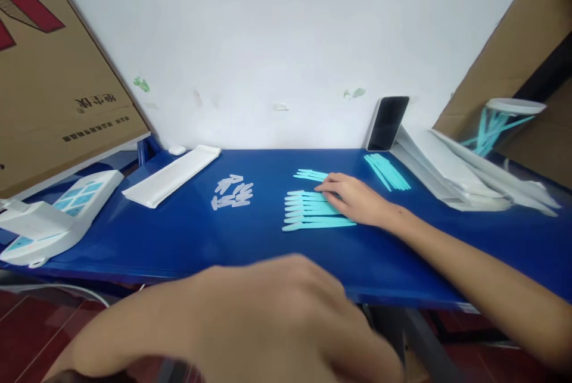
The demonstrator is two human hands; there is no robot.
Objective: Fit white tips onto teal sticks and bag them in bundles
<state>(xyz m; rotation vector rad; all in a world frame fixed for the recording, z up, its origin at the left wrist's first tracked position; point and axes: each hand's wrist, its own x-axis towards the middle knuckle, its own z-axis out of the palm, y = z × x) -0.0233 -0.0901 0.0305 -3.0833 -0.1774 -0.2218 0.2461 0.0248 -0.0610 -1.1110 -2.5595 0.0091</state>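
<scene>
Several turquoise sticks [313, 213] lie side by side in a row on the blue table [147, 240]. My right hand [353, 197] rests over the right part of this row, its fingers bent and touching the upper sticks; whether it grips one is hidden. Just above, a few more turquoise sticks [308, 174] lie near its fingertips. My left hand [286, 317] is large and blurred in the foreground, in front of the table's near edge, its fingertips out of sight. Small whitish translucent pieces [232, 192] form a loose pile left of the row.
Another bundle of turquoise sticks [388, 172] lies at the right, near an upright phone [388, 124]. White bags [456, 168] and a clear cup with sticks [513, 108] are farther right. At left are a white tray [172, 177], a white device [89, 192] and a cardboard box [58, 73].
</scene>
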